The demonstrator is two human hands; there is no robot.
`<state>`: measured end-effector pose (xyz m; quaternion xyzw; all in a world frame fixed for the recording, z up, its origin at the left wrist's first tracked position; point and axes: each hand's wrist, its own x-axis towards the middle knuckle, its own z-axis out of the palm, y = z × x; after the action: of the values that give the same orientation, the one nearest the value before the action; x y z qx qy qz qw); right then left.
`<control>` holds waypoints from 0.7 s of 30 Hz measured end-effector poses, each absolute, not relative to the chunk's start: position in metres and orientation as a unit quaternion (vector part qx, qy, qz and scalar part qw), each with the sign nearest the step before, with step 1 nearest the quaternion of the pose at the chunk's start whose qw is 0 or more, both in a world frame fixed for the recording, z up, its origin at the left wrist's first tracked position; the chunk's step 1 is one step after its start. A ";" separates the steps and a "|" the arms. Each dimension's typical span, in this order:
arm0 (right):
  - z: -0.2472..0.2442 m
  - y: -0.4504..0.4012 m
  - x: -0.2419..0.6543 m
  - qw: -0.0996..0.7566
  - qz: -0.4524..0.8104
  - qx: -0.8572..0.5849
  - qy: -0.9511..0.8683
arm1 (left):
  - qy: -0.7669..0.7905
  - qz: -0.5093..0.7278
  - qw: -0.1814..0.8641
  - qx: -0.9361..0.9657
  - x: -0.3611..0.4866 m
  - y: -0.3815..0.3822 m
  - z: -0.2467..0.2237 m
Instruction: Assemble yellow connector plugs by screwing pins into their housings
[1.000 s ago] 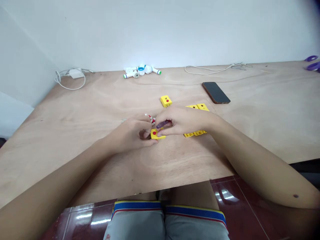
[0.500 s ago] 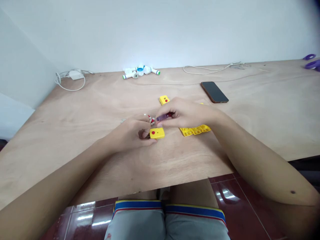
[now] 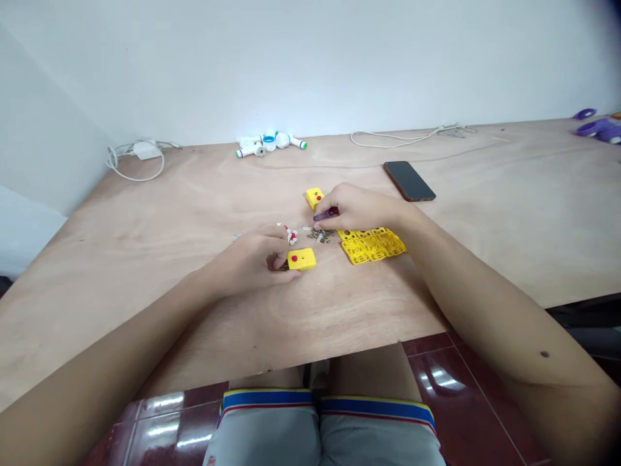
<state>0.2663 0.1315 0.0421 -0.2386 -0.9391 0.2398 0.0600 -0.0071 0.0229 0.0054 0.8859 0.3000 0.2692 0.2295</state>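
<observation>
My left hand (image 3: 259,259) is closed on the left end of a small yellow plastic case (image 3: 301,259) with a red button, held low over the wooden table. In my right hand (image 3: 352,208) a short purple tool (image 3: 326,214), seemingly a screwdriver, is pinched; its tip is too small to make out. That hand is above a pile of small metal screws (image 3: 326,236). Small red and white parts (image 3: 292,237) lie beside the left fingers. Under the right wrist are several yellow case shells (image 3: 373,248), partly hidden. Another yellow case (image 3: 314,197) rests just beyond the right fingertips.
A phone (image 3: 410,181) lies at the right. Along the wall are a white charger with cable (image 3: 145,151), white tubular parts (image 3: 270,142) and a thin white cable (image 3: 392,141). Purple objects (image 3: 599,129) sit at the far right. The table's front edge is above my lap.
My right hand has moved away from the yellow case with the purple tool, uncovering the screw pile. The left hand keeps its hold. The view has shifted slightly.
</observation>
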 end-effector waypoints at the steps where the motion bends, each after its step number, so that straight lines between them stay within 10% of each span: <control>1: 0.042 0.132 0.266 0.057 0.247 -0.242 -0.937 | 0.300 0.269 0.228 0.886 -0.007 0.023 0.006; 21: 0.041 0.123 0.258 0.263 0.220 -0.273 -0.899 | 0.311 0.256 0.209 0.891 -0.010 0.021 0.013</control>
<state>0.2580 0.1226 0.0413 -0.2729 -0.8988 0.2204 0.2628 -0.0096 0.0206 0.0130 0.8911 0.3108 0.2558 0.2094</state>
